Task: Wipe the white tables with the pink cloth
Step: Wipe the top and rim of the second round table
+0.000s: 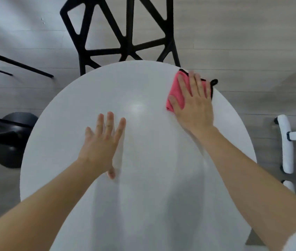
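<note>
My left grip [103,142] lies flat and open on the white tabletop [143,205], fingers spread, holding nothing; I judge it is bracing me. If I lean hard on it while reaching, the tabletop might rock or shift, though I cannot see its base.

Farther out, my right grip [192,105] presses the pink cloth [177,89] palm down with straight fingers, not curled round it. The cloth sits at the far right rim, and its black-edged corner [213,82] pokes past the edge. That is my main worry: with only flat pressure, an outward stroke could push the cloth off onto the floor [252,42]. It could also bunch under my palm and skip patches.

Beyond the rim stands a black chair [125,33]; a wide sweep could knock my fingers against it.
</note>
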`<state>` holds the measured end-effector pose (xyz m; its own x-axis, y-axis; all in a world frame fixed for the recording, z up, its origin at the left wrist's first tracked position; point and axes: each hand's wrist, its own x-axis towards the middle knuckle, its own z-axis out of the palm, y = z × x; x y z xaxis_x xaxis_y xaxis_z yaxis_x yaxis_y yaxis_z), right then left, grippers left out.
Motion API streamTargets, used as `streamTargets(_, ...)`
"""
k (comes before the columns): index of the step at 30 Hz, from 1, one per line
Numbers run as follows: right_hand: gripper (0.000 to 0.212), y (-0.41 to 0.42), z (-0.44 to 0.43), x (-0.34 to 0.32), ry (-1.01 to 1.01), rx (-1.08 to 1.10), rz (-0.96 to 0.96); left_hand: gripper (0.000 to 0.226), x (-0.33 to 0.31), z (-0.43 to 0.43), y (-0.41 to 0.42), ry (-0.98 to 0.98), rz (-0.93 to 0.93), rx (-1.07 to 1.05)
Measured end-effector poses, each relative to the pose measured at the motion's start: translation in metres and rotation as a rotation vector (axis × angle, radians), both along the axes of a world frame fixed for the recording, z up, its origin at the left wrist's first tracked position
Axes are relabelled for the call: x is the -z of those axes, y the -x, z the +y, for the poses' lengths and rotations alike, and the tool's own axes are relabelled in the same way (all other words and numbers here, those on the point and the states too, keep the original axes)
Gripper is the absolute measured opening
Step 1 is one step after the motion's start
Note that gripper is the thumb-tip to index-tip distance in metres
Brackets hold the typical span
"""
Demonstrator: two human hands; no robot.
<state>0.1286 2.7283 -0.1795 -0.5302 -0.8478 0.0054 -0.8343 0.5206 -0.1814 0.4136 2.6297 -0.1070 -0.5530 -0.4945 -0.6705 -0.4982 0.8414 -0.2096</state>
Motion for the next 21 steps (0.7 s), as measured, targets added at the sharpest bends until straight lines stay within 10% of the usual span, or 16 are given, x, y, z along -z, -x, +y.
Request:
streamTargets(6, 0.075, 0.001, 0.056, -0.001, -0.065, 0.338, 0.033, 0.191, 0.001, -0.001, 0.0, 0.003, -0.009, 0.0)
streamTargets(15, 0.072, -0.131, -0.156, -0.005, -0.035, -0.303, -0.027, 0.189, 0.013, -0.003, -0.003, 0.011, -0.017, 0.051)
streamTargets(21, 0.07, -0.054, -0.006, -0.002, 0.024, 0.021, -0.012, 0.193, 0.003, -0.002, -0.001, -0.006, -0.005, 0.066)
